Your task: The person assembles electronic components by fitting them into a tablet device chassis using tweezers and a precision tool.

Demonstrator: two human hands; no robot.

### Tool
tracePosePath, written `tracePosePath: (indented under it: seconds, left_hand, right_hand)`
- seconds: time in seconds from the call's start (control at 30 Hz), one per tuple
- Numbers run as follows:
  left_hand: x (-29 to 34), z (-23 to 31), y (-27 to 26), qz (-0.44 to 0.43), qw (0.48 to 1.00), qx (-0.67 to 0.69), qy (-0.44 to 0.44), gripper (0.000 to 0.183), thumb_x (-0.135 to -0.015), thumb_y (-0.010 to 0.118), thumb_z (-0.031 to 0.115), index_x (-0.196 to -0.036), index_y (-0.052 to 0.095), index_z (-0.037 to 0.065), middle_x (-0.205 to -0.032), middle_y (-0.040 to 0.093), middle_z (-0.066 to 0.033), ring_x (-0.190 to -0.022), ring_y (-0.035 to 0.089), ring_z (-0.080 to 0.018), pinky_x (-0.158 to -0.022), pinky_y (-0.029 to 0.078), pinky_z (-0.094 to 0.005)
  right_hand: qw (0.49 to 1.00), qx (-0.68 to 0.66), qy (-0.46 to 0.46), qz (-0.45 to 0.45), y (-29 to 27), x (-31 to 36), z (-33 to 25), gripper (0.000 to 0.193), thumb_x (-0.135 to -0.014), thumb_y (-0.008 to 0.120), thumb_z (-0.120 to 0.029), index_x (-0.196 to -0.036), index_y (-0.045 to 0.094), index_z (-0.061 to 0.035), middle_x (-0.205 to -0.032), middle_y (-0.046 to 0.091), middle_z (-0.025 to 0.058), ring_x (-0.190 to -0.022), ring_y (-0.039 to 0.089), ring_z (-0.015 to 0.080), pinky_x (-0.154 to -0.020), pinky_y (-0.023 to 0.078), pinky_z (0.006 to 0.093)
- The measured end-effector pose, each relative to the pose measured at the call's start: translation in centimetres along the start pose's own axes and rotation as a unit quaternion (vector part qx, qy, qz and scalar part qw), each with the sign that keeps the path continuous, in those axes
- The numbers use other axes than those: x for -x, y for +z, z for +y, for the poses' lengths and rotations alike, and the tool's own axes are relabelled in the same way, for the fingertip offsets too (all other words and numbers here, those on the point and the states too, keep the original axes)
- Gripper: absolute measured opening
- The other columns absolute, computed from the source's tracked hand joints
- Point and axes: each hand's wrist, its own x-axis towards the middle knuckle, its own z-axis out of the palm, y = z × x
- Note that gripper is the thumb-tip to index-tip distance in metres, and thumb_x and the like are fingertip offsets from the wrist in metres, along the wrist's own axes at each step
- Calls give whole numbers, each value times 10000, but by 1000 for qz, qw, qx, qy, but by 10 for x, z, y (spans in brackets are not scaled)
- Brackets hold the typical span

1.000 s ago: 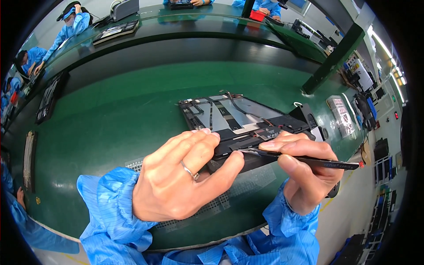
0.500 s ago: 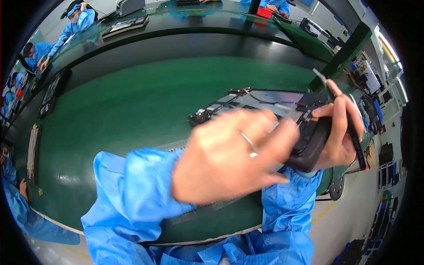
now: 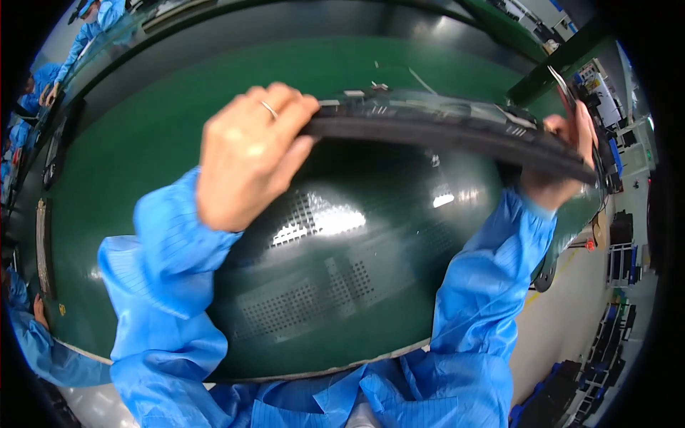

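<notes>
A long, flat black electronic device chassis (image 3: 428,132) is raised over the green bench, its black edge toward me. Thin pale and dark parts show along its top, while its broad faces are mostly hidden. My left hand (image 3: 250,153), with a ring on one finger, is closed on its left end, thumb below and fingers above. At the other end my right hand (image 3: 574,139) grips the chassis, its fingers partly hidden behind it. Pointed silver tweezers (image 3: 561,83) stick up from that same hand. Below the chassis, small dotted grids show on the shiny bench top (image 3: 385,314).
A dark flat device (image 3: 61,150) and a narrow stack of metal strips (image 3: 44,246) lie along the left side. A co-worker's hand (image 3: 41,312) rests at the left edge. A green post (image 3: 564,60) rises at the back right. Small bits (image 3: 378,85) lie behind the chassis.
My left hand has moved left and away from me, from over the parts to the chassis's left end. The chassis has been lifted and tipped up. My right hand still has the tweezers.
</notes>
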Motion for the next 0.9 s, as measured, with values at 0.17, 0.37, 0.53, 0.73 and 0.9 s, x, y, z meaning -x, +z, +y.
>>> tracePosePath:
  seconds: [0.17, 0.37, 0.53, 0.73, 0.9]
  left_hand:
    - [-3, 30, -44, -42, 995, -86, 15, 300, -581, 647, -35, -870, 574, -2, -848, 549, -135, -737, 531, -272, -641, 448, -313]
    - [31, 39, -56, -52, 988, -111, 96, 398, -461, 669, -11, -850, 585, -30, -817, 567, -139, -742, 538, -300, -653, 464, -349]
    - [76, 59, -27, -56, 994, 23, 86, 358, -453, 659, 21, -787, 562, -64, -834, 533, -180, -768, 560, -312, -697, 502, -419]
    - [105, 57, -6, -7, 990, -34, 133, 205, -495, 537, 122, -667, 529, 12, -824, 536, -152, -716, 544, -286, -672, 482, -361]
    - [100, 61, -16, -66, 990, -25, 124, 232, -510, 621, -10, -725, 552, -61, -850, 565, -190, -768, 560, -324, -644, 524, -391]
  right_hand:
    - [853, -257, 447, -84, -18, 2, 74, 209, -759, 588, -168, -883, 597, 0, -708, 621, 152, -533, 558, 161, -496, 449, 232]
    - [966, 77, 247, 6, 20, 2, -23, 302, -856, 443, -140, -1076, 505, 56, -1101, 522, 180, -995, 523, 240, -939, 354, 329]
    - [946, 26, 233, -223, 17, 65, -105, 184, -758, 546, -87, -875, 590, 48, -809, 617, 171, -788, 600, 252, -727, 475, 316]
    - [791, 0, 499, -355, 17, 144, -126, 126, -673, 614, 40, -795, 602, 64, -811, 624, 135, -700, 579, 167, -645, 447, 256]
    - [796, -28, 473, -376, 14, 146, -121, 124, -699, 593, 48, -819, 602, 77, -803, 618, 149, -709, 581, 169, -650, 453, 258]
